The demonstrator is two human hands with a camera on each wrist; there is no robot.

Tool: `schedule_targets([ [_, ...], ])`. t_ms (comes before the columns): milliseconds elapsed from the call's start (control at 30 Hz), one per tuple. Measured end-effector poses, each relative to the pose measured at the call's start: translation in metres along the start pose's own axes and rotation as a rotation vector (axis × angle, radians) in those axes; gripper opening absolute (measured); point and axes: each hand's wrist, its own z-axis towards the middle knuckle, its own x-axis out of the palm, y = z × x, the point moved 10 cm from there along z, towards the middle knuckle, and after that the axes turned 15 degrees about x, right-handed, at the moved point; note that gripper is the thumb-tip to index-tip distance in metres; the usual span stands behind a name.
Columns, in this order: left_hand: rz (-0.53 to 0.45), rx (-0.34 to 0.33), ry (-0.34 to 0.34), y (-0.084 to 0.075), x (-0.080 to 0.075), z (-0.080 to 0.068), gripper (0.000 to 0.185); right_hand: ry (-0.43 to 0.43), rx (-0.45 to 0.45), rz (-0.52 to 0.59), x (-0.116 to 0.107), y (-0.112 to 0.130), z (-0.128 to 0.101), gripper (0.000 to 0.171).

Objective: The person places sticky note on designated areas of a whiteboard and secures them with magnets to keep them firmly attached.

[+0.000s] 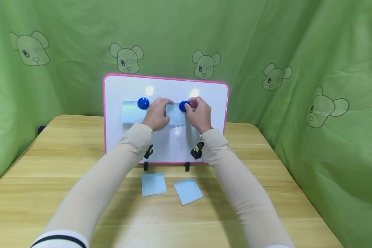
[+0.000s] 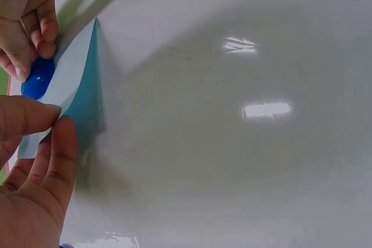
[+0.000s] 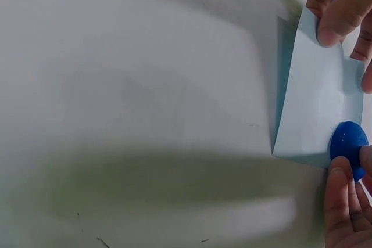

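Observation:
A white whiteboard (image 1: 117, 139) with a pink frame stands upright on the table. My left hand (image 1: 156, 115) pinches the left side of a light blue sticky note (image 1: 176, 117) held against it; in the left wrist view the note (image 2: 87, 85) bends away from the surface. At the note's upper right corner, my right hand (image 1: 200, 113) grips a round blue magnet (image 1: 183, 106) between thumb and fingers. The right wrist view shows this magnet (image 3: 347, 142) overlapping the paper's corner. Left of my hands, another blue note (image 1: 131, 113) hangs under a second blue magnet (image 1: 143, 103).
Two more light blue notes (image 1: 154, 185) lie on the wooden table (image 1: 229, 220) in front of the board, between my forearms. Black feet (image 1: 187, 166) support the board's lower edge. A green curtain (image 1: 170, 31) with mouse-head drawings hangs behind and at both sides.

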Motion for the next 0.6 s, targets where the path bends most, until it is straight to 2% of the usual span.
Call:
schedule_targets([
  [300, 0.0, -0.003, -0.006, -0.0012, -0.0004, 0.0, 0.05, -0.052, -0.03, -0.047, -0.0023, 0.0039, -0.0007, 0.017],
  [600, -0.004, -0.003, -0.007, -0.0002, 0.0007, -0.0006, 0.05, -0.016, -0.004, -0.025, -0.0022, -0.0007, -0.0029, 0.017],
])
